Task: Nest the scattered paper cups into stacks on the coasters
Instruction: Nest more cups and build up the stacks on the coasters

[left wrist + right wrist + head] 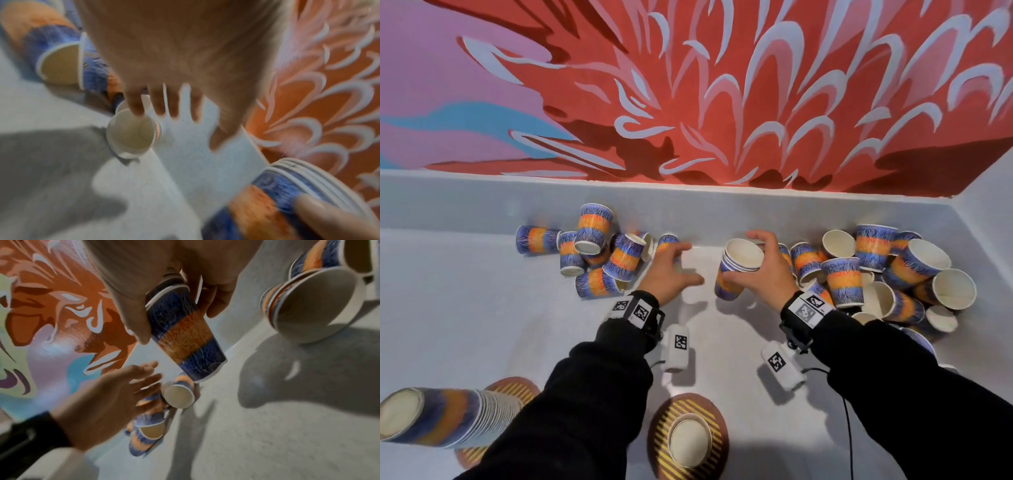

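My right hand [739, 256] grips a small nested stack of blue-and-orange paper cups [732, 274], tilted and lifted off the white surface. In the right wrist view, thumb and fingers wrap the stack [185, 340]. My left hand [681, 260] is spread, holds nothing, and reaches toward a cup lying on its side [667, 240]. In the left wrist view that cup [131, 134] shows its open mouth by my index fingertip [136, 112]; blur hides whether they touch. A striped coaster [717, 442] in front carries a cup [690, 440]. A tall leaning stack [431, 421] stands on the left coaster [517, 389].
Several loose cups lie heaped at the left [592, 253], and a bigger heap fills the right corner [887, 274]. A low white wall [482, 202] runs along the back under a red flower mural. A black cable [847, 421] trails by my right sleeve.
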Tool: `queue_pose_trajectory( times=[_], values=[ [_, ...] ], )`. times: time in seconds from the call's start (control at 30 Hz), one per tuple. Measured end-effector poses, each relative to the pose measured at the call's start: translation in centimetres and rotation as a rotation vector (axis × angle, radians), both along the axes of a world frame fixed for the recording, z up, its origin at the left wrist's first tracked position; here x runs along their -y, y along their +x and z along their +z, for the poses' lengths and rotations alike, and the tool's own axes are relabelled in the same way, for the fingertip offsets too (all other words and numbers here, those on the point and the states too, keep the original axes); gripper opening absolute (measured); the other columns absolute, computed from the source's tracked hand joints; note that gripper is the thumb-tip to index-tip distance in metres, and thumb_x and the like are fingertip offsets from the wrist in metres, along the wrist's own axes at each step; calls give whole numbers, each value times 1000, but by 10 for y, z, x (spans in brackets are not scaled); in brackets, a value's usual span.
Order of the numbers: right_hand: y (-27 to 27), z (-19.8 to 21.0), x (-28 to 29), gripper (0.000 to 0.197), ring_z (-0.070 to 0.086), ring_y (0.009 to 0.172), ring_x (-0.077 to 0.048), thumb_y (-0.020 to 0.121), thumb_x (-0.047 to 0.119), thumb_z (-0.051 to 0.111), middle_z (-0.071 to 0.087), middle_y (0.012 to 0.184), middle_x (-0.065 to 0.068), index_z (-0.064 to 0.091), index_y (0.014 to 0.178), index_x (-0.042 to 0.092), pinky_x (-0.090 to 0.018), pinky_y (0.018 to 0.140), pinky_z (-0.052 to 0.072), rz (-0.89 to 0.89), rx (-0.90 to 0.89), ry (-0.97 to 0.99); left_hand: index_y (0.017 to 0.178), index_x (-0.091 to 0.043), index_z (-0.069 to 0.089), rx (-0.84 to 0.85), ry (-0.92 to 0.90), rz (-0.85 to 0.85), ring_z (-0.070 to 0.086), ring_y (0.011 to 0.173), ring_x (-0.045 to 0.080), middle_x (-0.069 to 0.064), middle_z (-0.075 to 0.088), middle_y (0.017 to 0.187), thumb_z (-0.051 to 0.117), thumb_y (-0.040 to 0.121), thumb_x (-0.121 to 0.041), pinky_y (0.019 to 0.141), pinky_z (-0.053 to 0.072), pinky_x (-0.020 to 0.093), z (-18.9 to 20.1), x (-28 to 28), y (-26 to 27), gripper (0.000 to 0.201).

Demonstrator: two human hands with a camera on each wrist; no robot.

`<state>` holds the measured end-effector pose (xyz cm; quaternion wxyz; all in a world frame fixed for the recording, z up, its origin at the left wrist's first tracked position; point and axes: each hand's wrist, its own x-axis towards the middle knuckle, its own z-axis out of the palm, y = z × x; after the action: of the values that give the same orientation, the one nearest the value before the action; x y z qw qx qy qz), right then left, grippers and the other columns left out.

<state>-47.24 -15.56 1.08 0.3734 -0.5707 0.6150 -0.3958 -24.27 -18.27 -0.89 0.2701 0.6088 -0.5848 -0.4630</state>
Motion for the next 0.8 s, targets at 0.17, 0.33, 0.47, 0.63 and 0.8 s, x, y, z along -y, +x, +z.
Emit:
queue_pose_trajectory(
  times=[0.17,0.33,0.47,0.63,0.8],
  values=[
    [-3,-15,-8,74,64,103,-4,65,25,98,64,114,13,58,126,30,-24,89,56,28,27,47,143,-32,51,473,-30,184,49,132,40,13,40,155,78,82,-41,109,46,50,-23,34,3,67],
    [-9,-27,-17,89,64,109,-9,69,19,96,60,122,3,46,142,31,-27,94,56,38,80,39,120,-32,55,585,20,162,55,119,43,9,19,164,82,80,-54,101,48,46,-46,34,-14,53],
    [-19,-35,-25,89,64,112,-12,64,21,99,62,126,2,47,135,30,-29,96,55,-6,67,105,112,-21,48,438,-3,224,58,96,34,13,39,143,79,86,-26,93,50,39,-41,31,-18,41],
    [-26,-30,-25,73,65,101,1,67,20,97,67,114,11,57,128,26,-12,80,49,-41,4,103,111,-25,58,89,-121,148,63,90,22,-2,62,100,80,80,-23,74,48,30,15,37,-19,38],
    [-12,-19,-22,66,68,95,2,68,16,94,71,108,12,63,125,28,-19,82,54,-30,1,26,116,-32,59,73,-64,-214,61,82,16,1,65,101,73,84,-18,74,52,31,98,28,-29,37]
  ],
)
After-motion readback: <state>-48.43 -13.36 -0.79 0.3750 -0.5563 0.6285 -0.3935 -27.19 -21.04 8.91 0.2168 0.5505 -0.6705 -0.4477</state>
